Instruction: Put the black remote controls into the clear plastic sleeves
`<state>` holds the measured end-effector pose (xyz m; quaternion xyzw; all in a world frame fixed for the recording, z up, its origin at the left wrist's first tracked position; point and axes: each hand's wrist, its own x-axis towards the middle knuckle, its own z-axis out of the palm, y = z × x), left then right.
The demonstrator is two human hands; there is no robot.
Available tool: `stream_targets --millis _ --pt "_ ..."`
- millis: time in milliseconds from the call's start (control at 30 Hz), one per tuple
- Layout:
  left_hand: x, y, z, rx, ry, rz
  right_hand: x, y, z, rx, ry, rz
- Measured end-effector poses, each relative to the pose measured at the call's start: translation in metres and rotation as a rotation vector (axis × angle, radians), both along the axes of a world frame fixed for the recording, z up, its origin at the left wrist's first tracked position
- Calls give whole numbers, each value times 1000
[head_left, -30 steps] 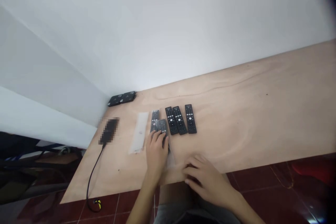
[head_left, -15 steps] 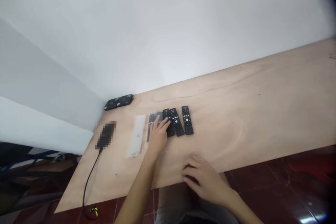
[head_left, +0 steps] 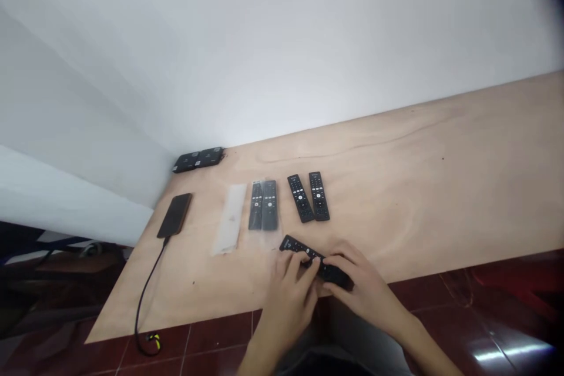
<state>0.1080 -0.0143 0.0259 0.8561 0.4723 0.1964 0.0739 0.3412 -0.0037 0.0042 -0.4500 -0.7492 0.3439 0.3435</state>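
Near the table's front edge, a black remote control (head_left: 304, 248) lies slantwise between my two hands. My left hand (head_left: 296, 282) grips its near side around the middle, fingers bent over the buttons. The lower right end is held by my right hand (head_left: 352, 279), with fingers and thumb on either side of it. Beyond my hands, two bare remote controls (head_left: 301, 198) lie close together, touching at their lower ends. Left of these are two remotes in clear plastic sleeves (head_left: 269, 205), side by side.
A flat white plastic sleeve (head_left: 231, 220) lies left of the wrapped remotes. Farther left is a phone (head_left: 175, 215) with a black cable (head_left: 150, 291) running over the table edge. Two black boxes (head_left: 209, 157) stand against the wall at the back left of the wooden table (head_left: 396, 200).
My left hand has brought one remote from the group toward the table's front edge. My right hand has closed on its other end. The wrapped remotes are uncovered now.
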Motion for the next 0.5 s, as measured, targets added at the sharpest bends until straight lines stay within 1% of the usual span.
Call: stream_targets --millis 33,100,200,267,333,400,500 --pt "0 -3 -4 -7 -25 9 2 4 -1 16 -3 26" --pt "-8 -4 -11 7 -75 53 9 13 -3 39 -8 71" --pt "-33 3 -20 43 -136 118 20 28 -7 86 -2 125" --pt "-51 8 -24 44 -162 104 24 36 -9 103 3 163" --pt "-63 11 -27 33 -190 89 24 41 -10 104 3 190" --pt "-69 11 -28 14 -228 93 22 43 -10 99 1 203" --pt "-69 9 -27 -22 -307 92 19 41 -6 71 -14 204"
